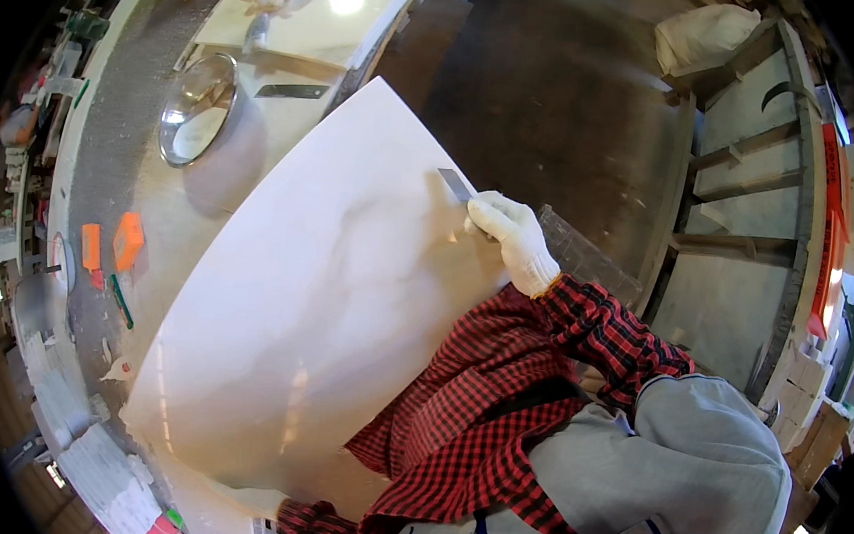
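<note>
We've got our gloved right hand (512, 236) clenched around a small flat metal blade (455, 184), its tip pressed on the far edge of the big white slab (315, 288) tilted across the workbench (117, 122). Our left hand is mostly hidden at the slab's near bottom edge, so we can't tell its grip. A steel bowl (198, 120) sits beyond the slab.

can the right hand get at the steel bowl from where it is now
Probably yes, with a long stretch. The right hand holds a flat blade at the white slab's far edge; the steel bowl sits beyond it, with nothing standing between.
</note>
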A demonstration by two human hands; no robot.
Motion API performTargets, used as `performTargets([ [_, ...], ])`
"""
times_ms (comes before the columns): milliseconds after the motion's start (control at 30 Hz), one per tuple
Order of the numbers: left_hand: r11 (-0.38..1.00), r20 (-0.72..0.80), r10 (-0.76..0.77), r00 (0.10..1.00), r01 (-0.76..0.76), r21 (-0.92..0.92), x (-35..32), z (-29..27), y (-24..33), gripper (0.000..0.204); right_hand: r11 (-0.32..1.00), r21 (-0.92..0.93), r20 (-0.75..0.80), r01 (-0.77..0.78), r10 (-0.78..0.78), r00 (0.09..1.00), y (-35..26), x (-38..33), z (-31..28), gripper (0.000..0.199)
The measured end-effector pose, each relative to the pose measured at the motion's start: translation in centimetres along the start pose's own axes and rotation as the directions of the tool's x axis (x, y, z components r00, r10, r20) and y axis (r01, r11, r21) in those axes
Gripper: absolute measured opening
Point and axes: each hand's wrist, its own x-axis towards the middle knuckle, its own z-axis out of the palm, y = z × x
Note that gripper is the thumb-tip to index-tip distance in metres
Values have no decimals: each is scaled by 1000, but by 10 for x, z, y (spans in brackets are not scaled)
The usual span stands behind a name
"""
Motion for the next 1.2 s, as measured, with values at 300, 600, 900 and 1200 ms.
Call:
performTargets([
  [300, 936, -381, -348, 857, 337, -97, -128, -93, -124, 65, 920, -188, 354, 344, -263, 897, -37, 11, 68, 26],
  [600, 660, -372, -713, 594, 391, -642, -216, -71, -138, 64, 662, -349, 698, 663, -289, 655, -83, 3, 212, 36],
  [900, 423, -193, -820, 538, 343, -839, -242, -71, -176, 65, 518, -331, 808, 789, -276, 520, -76, -4, 310, 36],
  [1200, 348, -7, -777, 630, 420, -838, -263, -77, -187, 68, 518, -402, 793, 755, -216, 570, -65, 14, 345, 36],
])
